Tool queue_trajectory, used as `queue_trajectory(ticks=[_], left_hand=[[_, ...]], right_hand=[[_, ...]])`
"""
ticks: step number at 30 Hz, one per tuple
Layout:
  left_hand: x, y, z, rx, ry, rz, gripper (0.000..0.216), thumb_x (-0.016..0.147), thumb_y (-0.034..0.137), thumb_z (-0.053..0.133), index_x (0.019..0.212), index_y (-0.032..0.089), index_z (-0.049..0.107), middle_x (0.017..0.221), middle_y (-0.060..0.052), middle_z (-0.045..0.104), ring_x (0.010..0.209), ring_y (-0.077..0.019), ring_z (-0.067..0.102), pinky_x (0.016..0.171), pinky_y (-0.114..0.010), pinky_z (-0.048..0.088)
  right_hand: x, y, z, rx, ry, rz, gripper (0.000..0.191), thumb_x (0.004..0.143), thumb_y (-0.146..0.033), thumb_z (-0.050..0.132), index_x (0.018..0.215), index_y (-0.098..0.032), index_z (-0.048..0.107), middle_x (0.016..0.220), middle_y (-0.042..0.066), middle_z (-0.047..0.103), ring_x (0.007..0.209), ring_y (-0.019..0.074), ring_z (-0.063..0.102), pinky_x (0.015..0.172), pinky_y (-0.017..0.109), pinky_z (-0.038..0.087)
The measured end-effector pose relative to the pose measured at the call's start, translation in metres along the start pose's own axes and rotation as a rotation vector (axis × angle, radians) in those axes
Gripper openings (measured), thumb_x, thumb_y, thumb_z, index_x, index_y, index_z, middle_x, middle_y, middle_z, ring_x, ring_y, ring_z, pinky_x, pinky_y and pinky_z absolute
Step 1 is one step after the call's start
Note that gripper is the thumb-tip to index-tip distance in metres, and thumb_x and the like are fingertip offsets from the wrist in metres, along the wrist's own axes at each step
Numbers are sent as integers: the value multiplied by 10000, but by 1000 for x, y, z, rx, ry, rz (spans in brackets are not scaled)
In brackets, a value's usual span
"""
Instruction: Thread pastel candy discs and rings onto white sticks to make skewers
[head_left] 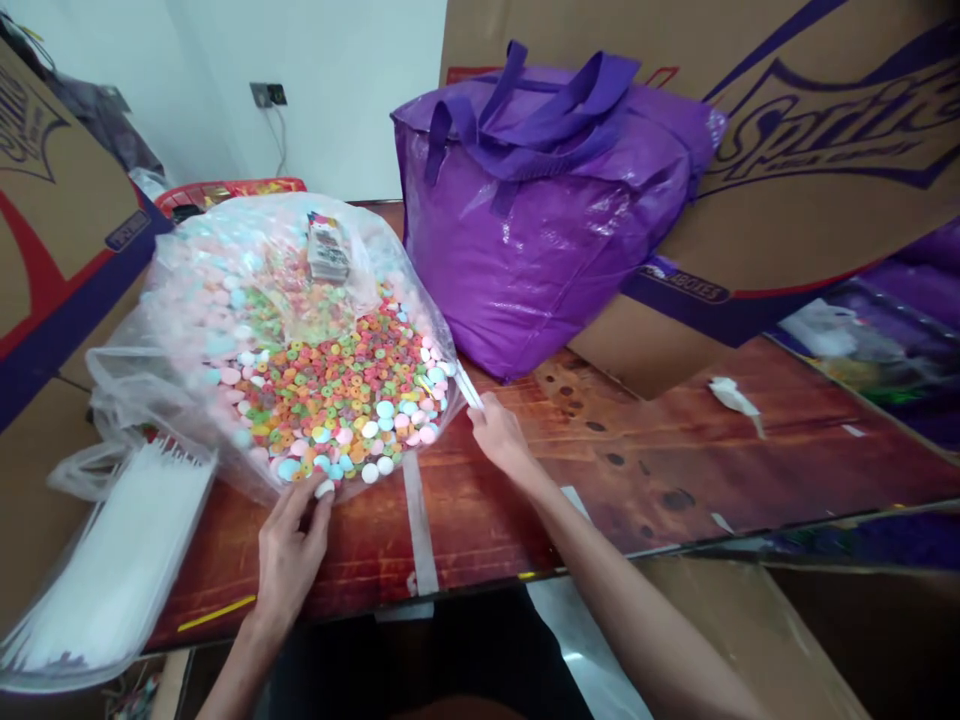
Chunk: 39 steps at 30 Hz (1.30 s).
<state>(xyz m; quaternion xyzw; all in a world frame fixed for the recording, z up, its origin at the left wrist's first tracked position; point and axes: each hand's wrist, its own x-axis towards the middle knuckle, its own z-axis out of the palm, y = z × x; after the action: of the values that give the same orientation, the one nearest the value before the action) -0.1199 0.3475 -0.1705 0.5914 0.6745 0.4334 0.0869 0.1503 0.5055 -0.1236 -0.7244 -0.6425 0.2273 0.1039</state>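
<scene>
A large clear plastic bag (pixel 169 300) lies wide on the table, full of small coloured ring candies (pixel 337 375) and round pink, white and blue marshmallow-like sweets (pixel 386 410). At its near edge my left hand (pixel 289 550) pinches a white round sweet (pixel 325 488) between thumb and fingers. My right hand (pixel 499 432) is closed around thin white sticks (pixel 469 387) beside the bag's right edge. A small stack of printed cards or labels (pixel 328 250) rests on top of the bag's far part.
A purple carry bag (pixel 532 230) stands behind, against a big cardboard box (pixel 817 130). A plastic-wrapped bundle of white sticks (pixel 112 560) lies left on the wooden table (pixel 495 530). Another box (pixel 52 200) stands left; a red basket (pixel 232 188) sits behind. A crumpled tissue (pixel 733 396) lies right.
</scene>
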Motion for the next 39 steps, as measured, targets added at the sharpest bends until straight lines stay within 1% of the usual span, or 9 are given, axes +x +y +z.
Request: queue_trajectory(ticks=[4, 9, 14, 19, 22, 27, 32, 36, 39], left_hand=[[0, 5, 1, 65, 3, 57, 240, 944, 317, 607, 1130, 201, 704, 1097, -76, 737, 981, -208, 718, 902, -334, 582], [-1, 4, 4, 109, 4, 109, 238, 955, 273, 598, 1158, 194, 694, 1127, -86, 725, 1020, -201, 710, 950, -340, 573], [4, 6, 7, 102, 3, 158, 221, 955, 277, 599, 1126, 190, 708, 1119, -93, 716, 1015, -190, 706, 924, -311, 584], [7, 12, 3, 15, 23, 56, 182, 961, 254, 583, 1082, 202, 707, 1077, -73, 730, 984, -170, 711, 908, -284, 586], [7, 10, 0, -51, -2, 6, 188, 963, 232, 573, 1102, 203, 695, 1076, -74, 729, 1000, -170, 704, 917, -286, 580], [2, 8, -5, -153, -1, -37, 201, 959, 221, 574, 1120, 199, 694, 1098, -76, 731, 1019, -173, 697, 935, -296, 563], [1, -1, -12, -255, 23, -225, 206, 952, 294, 585, 1102, 202, 693, 1054, -63, 729, 950, -174, 700, 831, -280, 559], [5, 0, -19, -246, -29, -264, 191, 938, 289, 584, 1069, 190, 682, 1012, -58, 718, 885, -168, 693, 776, -270, 549], [13, 7, -22, -158, -59, -169, 156, 931, 229, 573, 1034, 191, 683, 1032, -58, 698, 915, -171, 679, 782, -271, 550]], right_hand=[[-9, 26, 2, 103, 4, -24, 142, 943, -236, 523, 1055, -174, 584, 920, 107, 734, 855, 253, 701, 688, 289, 449], [-36, 30, 2, 157, 11, -114, 141, 976, -289, 464, 981, -192, 567, 905, 86, 718, 864, 244, 690, 690, 286, 438], [-51, 12, 7, -128, -35, -63, 149, 998, -227, 480, 1107, -150, 547, 955, 131, 715, 856, 268, 695, 633, 305, 392], [-63, 1, 22, -441, 138, -143, 199, 1004, -266, 477, 1051, -140, 623, 1034, 201, 657, 928, 318, 668, 593, 319, 413], [-64, 0, 28, -509, 188, -187, 242, 995, -305, 507, 1043, -121, 658, 1010, 215, 642, 937, 346, 641, 574, 334, 395], [-64, 1, 33, -369, 218, -131, 272, 1005, -306, 496, 1074, -148, 706, 1000, 145, 660, 799, 247, 594, 545, 310, 254], [-65, 7, 34, -207, 358, -126, 286, 1007, -293, 485, 999, -181, 748, 915, 87, 668, 647, 158, 481, 559, 298, 194], [-75, 6, 33, -31, 451, -258, 288, 994, -268, 476, 943, -164, 740, 903, 95, 699, 732, 189, 572, 625, 294, 338], [-91, -5, 44, 193, 323, -517, 276, 999, -267, 458, 969, -176, 717, 921, 80, 725, 822, 200, 648, 758, 291, 448]])
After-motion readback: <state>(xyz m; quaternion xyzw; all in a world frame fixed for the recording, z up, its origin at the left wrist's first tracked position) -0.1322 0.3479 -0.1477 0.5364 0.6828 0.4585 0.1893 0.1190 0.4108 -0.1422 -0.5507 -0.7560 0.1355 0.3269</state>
